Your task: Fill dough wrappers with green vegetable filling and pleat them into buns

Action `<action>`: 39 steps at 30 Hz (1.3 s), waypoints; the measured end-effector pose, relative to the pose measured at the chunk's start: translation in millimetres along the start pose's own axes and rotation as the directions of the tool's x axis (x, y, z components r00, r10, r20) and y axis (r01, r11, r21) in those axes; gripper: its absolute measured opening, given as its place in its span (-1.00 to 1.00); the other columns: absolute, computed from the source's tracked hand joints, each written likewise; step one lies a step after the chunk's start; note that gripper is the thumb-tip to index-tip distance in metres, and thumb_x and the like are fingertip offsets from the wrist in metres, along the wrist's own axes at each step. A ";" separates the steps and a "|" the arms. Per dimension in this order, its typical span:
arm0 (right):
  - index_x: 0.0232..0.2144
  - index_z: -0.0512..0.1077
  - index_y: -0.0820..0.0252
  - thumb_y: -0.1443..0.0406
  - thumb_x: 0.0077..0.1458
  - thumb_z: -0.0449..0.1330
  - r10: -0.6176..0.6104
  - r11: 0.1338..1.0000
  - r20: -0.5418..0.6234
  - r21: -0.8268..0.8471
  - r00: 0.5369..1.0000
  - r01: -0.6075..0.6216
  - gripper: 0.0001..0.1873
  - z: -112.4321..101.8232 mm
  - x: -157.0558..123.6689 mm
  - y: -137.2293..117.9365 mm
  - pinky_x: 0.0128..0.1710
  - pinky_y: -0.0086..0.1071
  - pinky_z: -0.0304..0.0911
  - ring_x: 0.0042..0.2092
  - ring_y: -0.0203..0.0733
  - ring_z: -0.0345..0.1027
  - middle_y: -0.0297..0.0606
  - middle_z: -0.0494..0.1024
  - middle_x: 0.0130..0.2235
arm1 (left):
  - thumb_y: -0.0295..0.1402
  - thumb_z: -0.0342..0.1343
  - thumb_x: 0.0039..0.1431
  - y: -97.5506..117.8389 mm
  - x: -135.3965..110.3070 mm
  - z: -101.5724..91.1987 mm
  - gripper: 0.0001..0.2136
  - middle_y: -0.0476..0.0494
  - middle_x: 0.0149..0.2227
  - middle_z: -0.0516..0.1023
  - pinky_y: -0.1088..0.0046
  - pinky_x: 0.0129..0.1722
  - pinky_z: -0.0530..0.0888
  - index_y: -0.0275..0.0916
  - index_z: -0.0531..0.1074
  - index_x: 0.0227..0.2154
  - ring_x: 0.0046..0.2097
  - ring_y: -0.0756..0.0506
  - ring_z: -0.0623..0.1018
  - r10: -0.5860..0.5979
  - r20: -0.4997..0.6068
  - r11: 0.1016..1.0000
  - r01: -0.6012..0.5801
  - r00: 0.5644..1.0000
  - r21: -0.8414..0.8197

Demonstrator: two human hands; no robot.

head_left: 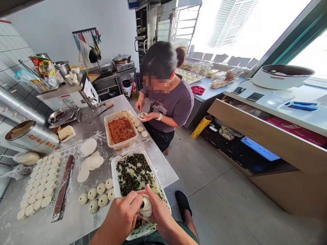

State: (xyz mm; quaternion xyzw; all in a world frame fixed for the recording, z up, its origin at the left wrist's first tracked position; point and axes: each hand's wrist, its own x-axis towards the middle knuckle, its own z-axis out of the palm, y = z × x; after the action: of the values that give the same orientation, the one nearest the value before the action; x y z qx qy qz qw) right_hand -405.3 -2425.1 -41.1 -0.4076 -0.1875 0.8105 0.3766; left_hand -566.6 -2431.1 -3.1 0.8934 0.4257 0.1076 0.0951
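A pleated bun (146, 206) with a dark opening at its top is held between my two hands. My right hand (161, 209) cups its far side, with the thumb pointing up along it. Fingers of my left hand (124, 212) pinch the bun's edge by the opening. A thin flat edge shows under the bun; I cannot tell what it is. Directly below my hands is a white tray (114, 170) of chopped dark green filling (131, 172). Several finished pleated buns (103, 200) sit in rows on the floured table to the left of my hands.
Flat dough wrappers (89, 163), a brown rolling pin (63, 185) and rows of dough pieces (42, 180) lie on the steel table (74, 228). A tub (109, 137) holds reddish filling. Across the table's corner, a co-worker (170, 102) holds a filled wrapper. An open drawer (258, 126) juts out at right.
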 end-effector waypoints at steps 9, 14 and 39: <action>-0.33 0.51 0.18 -0.22 0.13 0.16 -0.002 0.999 0.024 0.039 1.000 0.001 -0.42 -5.5 3.6 4.7 -0.47 -0.40 0.14 -0.45 -0.25 0.29 -0.30 0.49 -0.47 | -0.48 -0.15 0.34 0.4 0.1 -4.8 -0.64 -0.13 -0.17 0.56 0.45 -0.31 0.56 -0.21 0.34 0.12 -0.26 -0.05 0.61 0.020 -0.032 1.000 -0.020 0.999 -0.006; -0.43 0.48 0.20 -0.19 0.15 0.16 -0.028 0.999 -0.003 0.017 1.000 0.028 -0.43 -3.7 2.0 1.6 -0.49 -0.41 0.13 -0.49 -0.28 0.25 -0.31 0.45 -0.51 | -0.49 -0.13 0.33 0.3 -2.2 -3.8 -0.60 -0.12 -0.21 0.55 0.44 -0.38 0.53 -0.22 0.28 0.20 -0.34 -0.04 0.58 0.017 -0.044 1.000 -0.016 0.999 0.024; -0.37 0.47 0.19 -0.26 0.06 0.17 0.025 0.997 0.046 -0.076 0.999 -0.021 -0.38 -1.3 2.4 -4.1 -0.63 -0.45 0.16 -0.58 -0.27 0.34 -0.30 0.50 -0.51 | -0.64 -0.12 0.11 -4.0 -10.0 -11.1 -0.53 -0.12 -0.27 0.55 0.46 -0.39 0.53 -0.25 0.36 0.07 -0.36 -0.05 0.56 0.081 -0.087 0.996 -0.077 0.993 0.042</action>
State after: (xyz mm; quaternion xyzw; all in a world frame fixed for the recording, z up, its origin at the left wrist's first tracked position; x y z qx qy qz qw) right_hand -403.3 -2420.7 -40.6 -0.4046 -0.2220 0.8165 0.3470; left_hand -578.8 -2435.5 5.4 0.9055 0.3959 0.1425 0.0547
